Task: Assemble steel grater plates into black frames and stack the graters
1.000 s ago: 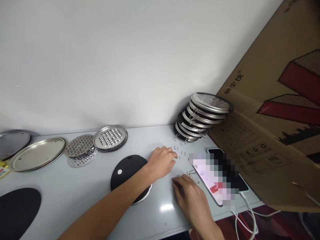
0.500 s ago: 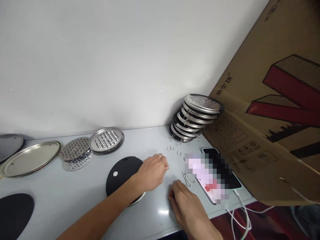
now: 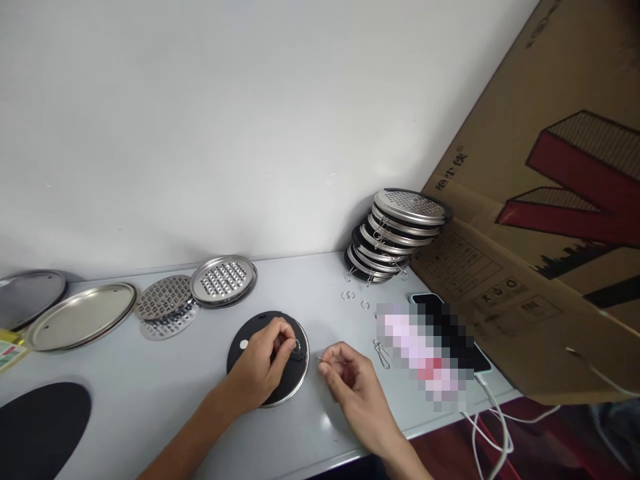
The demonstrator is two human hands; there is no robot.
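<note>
My left hand (image 3: 265, 363) is over a round black disc (image 3: 275, 392) with a shiny metal rim, pinching a small metal ring (image 3: 297, 347) between thumb and fingers. To its right, my right hand (image 3: 353, 387) is closed with thumb and forefinger on a thin wire hook (image 3: 319, 359), mostly hidden by the fingers. A white dot (image 3: 244, 345) shows on the disc's left side. Loose rings (image 3: 365, 305) lie on the table beyond my right hand. Several bent wire hooks (image 3: 381, 354) lie to that hand's right.
A leaning stack of round graters (image 3: 407, 223) stands at the back, against a large cardboard box (image 3: 480, 287). Two phones (image 3: 430, 313), one with a white cable, lie at right. Grater plates (image 3: 223, 280), metal trays (image 3: 85, 317) and a black disc (image 3: 45, 427) are at left.
My left hand has drawn back leftward from the table onto the disc, now with a ring in its pinch. My right hand has lifted a wire hook and moved up toward the disc.
</note>
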